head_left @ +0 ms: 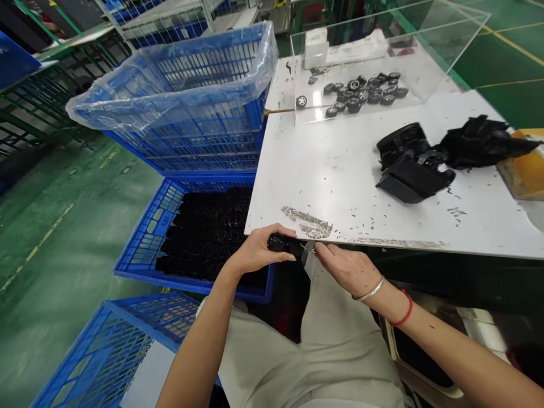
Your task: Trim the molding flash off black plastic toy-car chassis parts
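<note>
A small black plastic part [284, 244] sits just off the near edge of the white table, above the person's lap. The left hand [257, 252] grips it from the left, with the fingers [276, 229] pressed together and curled over its top and the thumb out of sight. The right hand [346, 269] comes in from the right, its fingers [325, 253] pressed together at the part's right end, beside a small bright metal piece [309, 247]. Whether they pinch that piece cannot be told. A silver bangle [369, 289] and a red string [403, 311] circle the right wrist.

Black flecks lie scattered across the white table [340, 175], and worn silvery tape [306, 222] marks its near edge. Further right lies a heap of black moulded plastic parts [410, 170], with an orange-yellow object [525, 164] at the right edge. At the far end, a clear acrylic box [340, 62] stands over a cluster of small black wheels [355, 93].

To the left, a blue crate [144, 238] packed with black parts sits below a blue crate lined with clear plastic [170, 90]. Another blue crate [110, 345] stands nearer on the green floor [59, 226].
</note>
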A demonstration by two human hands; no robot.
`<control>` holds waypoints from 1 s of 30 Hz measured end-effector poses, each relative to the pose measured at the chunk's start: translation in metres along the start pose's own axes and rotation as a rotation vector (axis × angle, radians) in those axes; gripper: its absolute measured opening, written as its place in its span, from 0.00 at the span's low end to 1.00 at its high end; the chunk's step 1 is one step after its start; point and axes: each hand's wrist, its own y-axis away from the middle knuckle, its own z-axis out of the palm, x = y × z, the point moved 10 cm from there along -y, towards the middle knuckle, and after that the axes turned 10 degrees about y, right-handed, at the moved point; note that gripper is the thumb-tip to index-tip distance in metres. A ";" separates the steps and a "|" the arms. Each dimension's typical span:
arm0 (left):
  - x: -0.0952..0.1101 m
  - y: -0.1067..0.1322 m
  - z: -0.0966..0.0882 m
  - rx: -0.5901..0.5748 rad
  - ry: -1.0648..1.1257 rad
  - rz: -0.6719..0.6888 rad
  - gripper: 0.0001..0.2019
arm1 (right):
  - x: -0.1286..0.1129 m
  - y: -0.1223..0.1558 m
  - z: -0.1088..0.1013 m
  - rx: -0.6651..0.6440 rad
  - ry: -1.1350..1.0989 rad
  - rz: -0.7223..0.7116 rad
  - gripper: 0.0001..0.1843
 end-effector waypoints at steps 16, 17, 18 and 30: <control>-0.003 -0.003 -0.001 -0.013 0.017 -0.030 0.23 | -0.006 -0.003 0.027 -0.224 -0.042 -0.047 0.15; -0.003 -0.003 -0.001 -0.016 0.016 -0.028 0.22 | -0.007 -0.003 0.030 -0.241 -0.050 -0.042 0.16; -0.003 -0.003 -0.001 -0.018 0.014 -0.027 0.22 | -0.007 -0.004 0.032 -0.256 -0.063 -0.037 0.17; -0.002 -0.005 0.001 -0.031 -0.013 -0.058 0.22 | -0.013 -0.007 0.043 -0.354 -0.132 -0.015 0.13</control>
